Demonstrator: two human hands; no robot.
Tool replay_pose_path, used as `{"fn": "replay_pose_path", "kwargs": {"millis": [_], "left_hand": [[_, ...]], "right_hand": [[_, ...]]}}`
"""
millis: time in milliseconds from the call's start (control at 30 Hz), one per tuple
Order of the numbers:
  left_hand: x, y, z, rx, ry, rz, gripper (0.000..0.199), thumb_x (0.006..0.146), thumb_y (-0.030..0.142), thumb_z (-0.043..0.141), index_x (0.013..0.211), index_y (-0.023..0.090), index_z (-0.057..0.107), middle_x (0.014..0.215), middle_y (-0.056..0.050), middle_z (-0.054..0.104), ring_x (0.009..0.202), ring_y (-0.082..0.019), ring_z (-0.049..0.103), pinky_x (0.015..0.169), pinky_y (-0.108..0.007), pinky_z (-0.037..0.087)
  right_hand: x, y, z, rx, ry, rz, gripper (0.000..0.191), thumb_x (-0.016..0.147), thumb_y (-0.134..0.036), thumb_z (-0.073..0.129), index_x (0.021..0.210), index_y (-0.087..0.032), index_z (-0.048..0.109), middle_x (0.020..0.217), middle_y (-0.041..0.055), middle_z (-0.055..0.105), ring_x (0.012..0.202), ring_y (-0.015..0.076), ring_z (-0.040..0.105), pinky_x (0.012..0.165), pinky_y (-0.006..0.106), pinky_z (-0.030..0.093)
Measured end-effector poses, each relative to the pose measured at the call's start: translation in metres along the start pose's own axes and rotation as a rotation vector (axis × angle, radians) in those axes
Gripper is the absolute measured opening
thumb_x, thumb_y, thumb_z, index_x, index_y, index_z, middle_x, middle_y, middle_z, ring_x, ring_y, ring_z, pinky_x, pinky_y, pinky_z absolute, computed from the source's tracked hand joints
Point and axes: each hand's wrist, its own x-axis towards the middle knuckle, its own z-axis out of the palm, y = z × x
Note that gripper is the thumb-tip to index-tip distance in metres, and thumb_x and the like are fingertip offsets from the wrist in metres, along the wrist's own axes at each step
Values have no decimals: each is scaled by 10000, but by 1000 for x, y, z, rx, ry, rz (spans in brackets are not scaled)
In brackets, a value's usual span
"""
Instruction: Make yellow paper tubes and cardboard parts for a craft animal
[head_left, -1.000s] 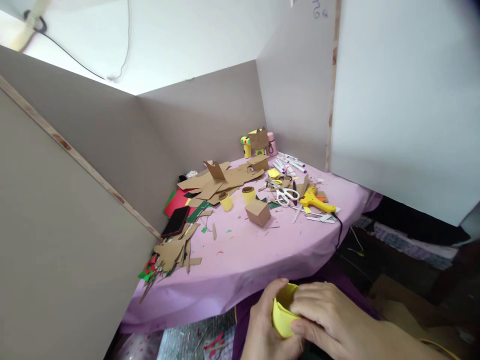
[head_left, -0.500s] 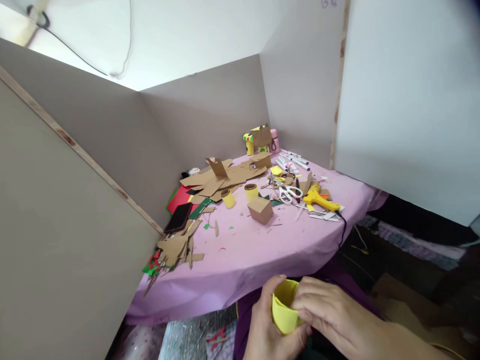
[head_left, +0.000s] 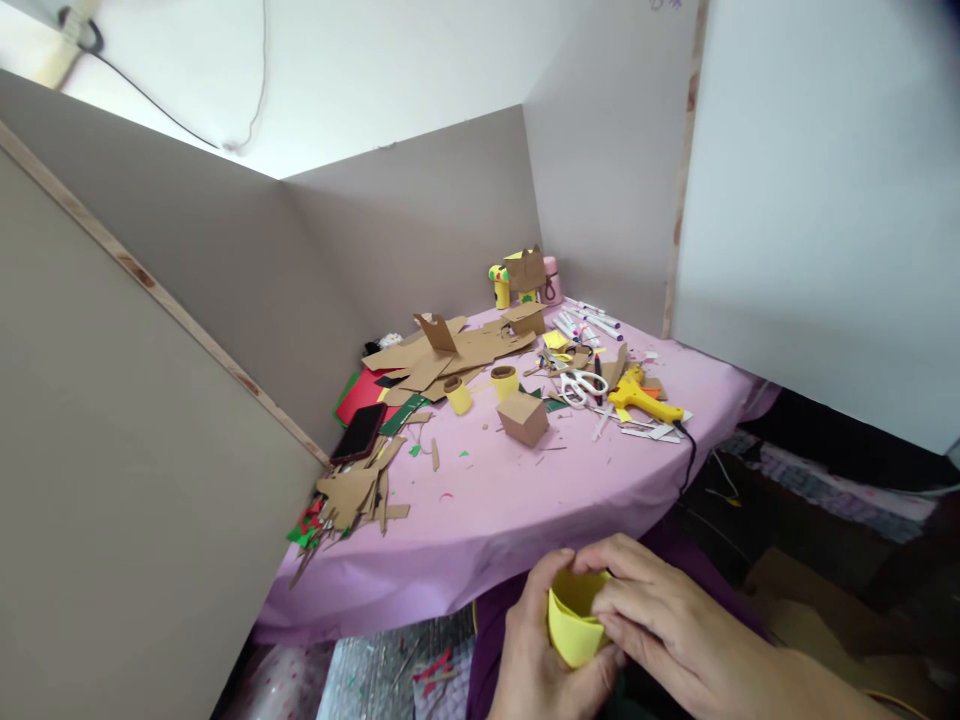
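Observation:
A yellow paper cup-like roll is held over my lap, just in front of the table's near edge, its open top facing up. My left hand wraps round its left side and underside. My right hand pinches the right part of its rim, where the paper edges overlap, and its index finger reaches across the back of the rim. Beyond the hands, a small cardboard box and two yellow-wrapped rolls stand on the pink cloth.
A yellow glue gun with a black cord, white scissors and markers lie at the right of the table. Cardboard pieces and a dark phone are at the left. Grey panels surround the table.
My right index finger has stretched over the back of the roll's rim towards my left thumb. Both hands still hold the yellow roll. The camera view has shifted slightly.

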Motion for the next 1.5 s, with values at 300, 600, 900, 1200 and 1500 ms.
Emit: {"fn": "replay_pose_path", "kwargs": {"millis": [300, 600, 900, 1200, 1500], "left_hand": [[1, -1, 1, 9, -21, 34, 509, 661, 319, 702, 1110, 198, 496, 962, -86, 682, 779, -195, 645, 709, -293, 502], [3, -1, 0, 34, -43, 93, 495, 684, 287, 684, 1131, 213, 482, 998, -80, 676, 841, -206, 655, 760, -302, 499], [3, -10, 2, 104, -63, 96, 510, 700, 289, 671, 1161, 200, 474, 1032, -111, 664, 874, -238, 651, 806, -350, 495], [20, 29, -35, 163, -314, 118, 335, 825, 371, 549, 1126, 228, 582, 1414, -122, 402, 1319, -285, 330, 1052, -428, 291], [36, 41, -43, 180, -347, 211, 72, 814, 251, 607, 749, 224, 593, 1154, -42, 658, 1197, -210, 467, 997, -370, 351]], "right_hand": [[-2, 1, 0, 0, 7, -6, 200, 906, -136, 419, 888, -167, 617, 1027, 107, 621, 997, 196, 578, 894, 302, 495], [0, -7, -6, 25, -9, -11, 203, 885, -143, 427, 858, -175, 626, 958, 91, 650, 935, 194, 599, 866, 304, 499], [0, -2, -2, -6, -25, -18, 203, 894, -114, 436, 893, -165, 632, 924, 77, 674, 889, 198, 607, 786, 312, 507], [-3, 1, -3, -99, 8, -64, 225, 899, -99, 407, 914, -172, 619, 945, 87, 672, 868, 209, 624, 741, 315, 515], [1, 2, -2, -66, 17, -84, 256, 919, -101, 370, 896, -158, 618, 894, 76, 649, 836, 202, 596, 709, 313, 486]]}}
